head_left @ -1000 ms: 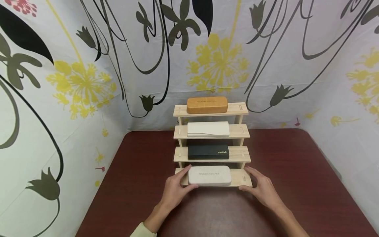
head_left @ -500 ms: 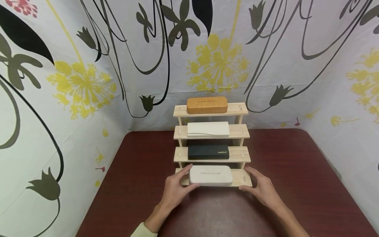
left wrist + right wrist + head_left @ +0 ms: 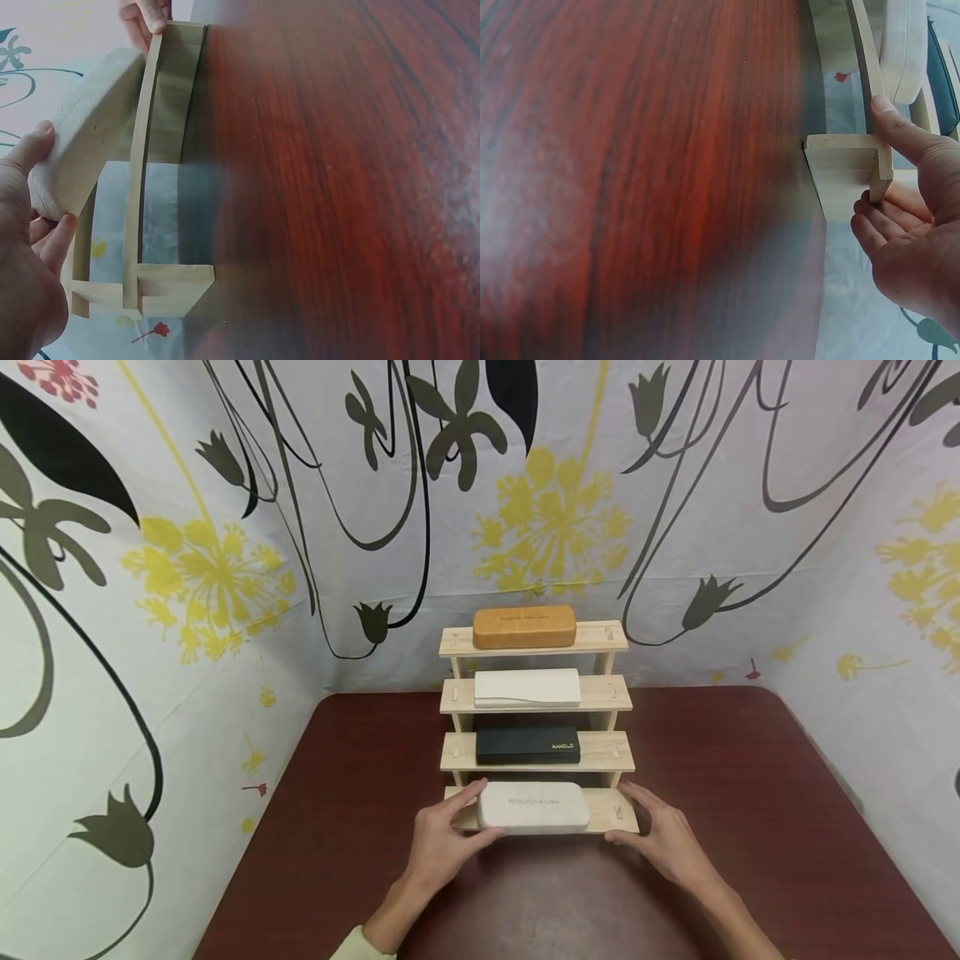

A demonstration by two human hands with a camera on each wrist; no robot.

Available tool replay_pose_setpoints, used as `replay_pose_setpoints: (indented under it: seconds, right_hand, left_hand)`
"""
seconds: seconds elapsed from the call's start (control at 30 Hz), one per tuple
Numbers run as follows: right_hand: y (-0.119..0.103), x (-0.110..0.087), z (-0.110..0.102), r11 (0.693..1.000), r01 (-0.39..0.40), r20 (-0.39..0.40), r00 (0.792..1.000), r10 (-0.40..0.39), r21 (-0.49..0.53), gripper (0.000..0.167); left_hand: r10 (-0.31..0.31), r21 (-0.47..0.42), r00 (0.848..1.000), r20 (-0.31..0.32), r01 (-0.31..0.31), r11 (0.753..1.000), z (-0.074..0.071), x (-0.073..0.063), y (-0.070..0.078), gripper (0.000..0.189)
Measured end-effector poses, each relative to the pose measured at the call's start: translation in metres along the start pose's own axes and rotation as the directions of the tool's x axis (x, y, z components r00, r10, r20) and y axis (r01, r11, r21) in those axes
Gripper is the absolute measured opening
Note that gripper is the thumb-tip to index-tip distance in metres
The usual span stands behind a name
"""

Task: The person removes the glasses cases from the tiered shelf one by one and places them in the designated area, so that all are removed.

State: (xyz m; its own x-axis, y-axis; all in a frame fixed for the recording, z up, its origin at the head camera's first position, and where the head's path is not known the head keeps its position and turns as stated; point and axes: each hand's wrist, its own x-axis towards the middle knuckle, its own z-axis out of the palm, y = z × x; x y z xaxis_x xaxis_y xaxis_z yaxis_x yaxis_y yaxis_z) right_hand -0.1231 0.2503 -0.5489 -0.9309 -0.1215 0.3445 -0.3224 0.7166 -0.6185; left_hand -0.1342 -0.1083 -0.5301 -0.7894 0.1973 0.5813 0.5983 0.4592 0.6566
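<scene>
The left hand (image 3: 438, 842) pinches the left end of a white glasses case (image 3: 534, 808) over the lowest tier (image 3: 606, 811) of a wooden stepped rack (image 3: 603, 750); whether case and tier touch is hard to tell. The right hand (image 3: 670, 842) grips that tier's right end between thumb and fingers. Lettering (image 3: 565, 746) on a black case (image 3: 517, 747) is blurred.

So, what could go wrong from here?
The left hand pinches the white case only at its left end, so the other end might swing or drop. The black case sits one shelf up, just behind, and could be bumped. The right hand grips one end of the bottom shelf, so a tug might shift the loaded rack.
</scene>
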Motion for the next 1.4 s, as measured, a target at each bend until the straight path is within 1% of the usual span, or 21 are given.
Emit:
replay_pose_setpoints:
  seconds: [0.1, 0.27, 0.4, 0.5, 0.57, 0.63, 0.8, 0.87, 1.13, 1.27, 1.4]
  right_hand:
    - [0.000, 0.000, 0.000, 1.000, 0.003, 0.000, 1.000, -0.003, 0.002, 0.078]
    - [0.001, 0.000, 0.001, 1.000, 0.007, -0.005, 1.000, -0.007, -0.001, 0.078]
    - [0.001, 0.000, 0.001, 1.000, 0.012, -0.007, 1.000, -0.012, -0.001, 0.078]
    - [0.001, 0.000, 0.000, 1.000, 0.011, -0.007, 1.000, -0.011, 0.001, 0.078]
    - [0.001, 0.000, 0.000, 1.000, 0.010, -0.006, 1.000, -0.010, 0.003, 0.078]
    - [0.001, 0.000, 0.000, 1.000, 0.010, -0.008, 1.000, -0.010, 0.003, 0.077]
    - [0.001, -0.001, 0.001, 1.000, 0.019, -0.016, 1.000, -0.019, 0.001, 0.078]
    - [0.001, -0.001, 0.001, 1.000, 0.015, -0.013, 1.000, -0.015, 0.001, 0.078]
    - [0.001, -0.001, 0.001, 1.000, 0.003, -0.004, 1.000, -0.003, 0.008, 0.078]
    - [0.001, -0.001, 0.000, 1.000, -0.001, 0.002, 1.000, 0.001, 0.019, 0.077]
    - [0.001, 0.000, 0.000, 1.000, -0.003, 0.006, 1.000, 0.003, 0.022, 0.077]
  left_hand:
    - [-0.004, -0.027, 1.000, -0.010, 0.004, 1.000, -0.003, 0.000, 0.003, 0.071]
    - [-0.041, -0.135, 0.999, -0.022, 0.038, 0.990, -0.009, 0.002, 0.009, 0.069]
    - [-0.066, -0.252, 0.998, -0.016, 0.059, 0.966, -0.014, 0.004, 0.013, 0.068]
    - [-0.076, -0.336, 0.997, -0.013, 0.068, 0.940, -0.019, 0.006, 0.017, 0.067]
    - [-0.074, -0.366, 0.997, -0.018, 0.062, 0.929, -0.022, 0.007, 0.019, 0.067]
    - [-0.065, -0.359, 0.997, -0.032, 0.050, 0.932, -0.026, 0.009, 0.021, 0.067]
    - [-0.057, -0.239, 0.996, -0.075, 0.037, 0.970, -0.037, 0.013, 0.025, 0.067]
    - [-0.063, -0.209, 0.994, -0.087, 0.044, 0.977, -0.041, 0.014, 0.026, 0.067]
    - [-0.062, -0.188, 0.988, -0.142, 0.035, 0.982, -0.059, 0.016, 0.025, 0.069]
    - [-0.071, -0.185, 0.984, -0.165, 0.040, 0.982, -0.070, 0.016, 0.022, 0.068]
    - [-0.071, -0.172, 0.976, -0.205, 0.036, 0.984, -0.081, 0.015, 0.017, 0.070]
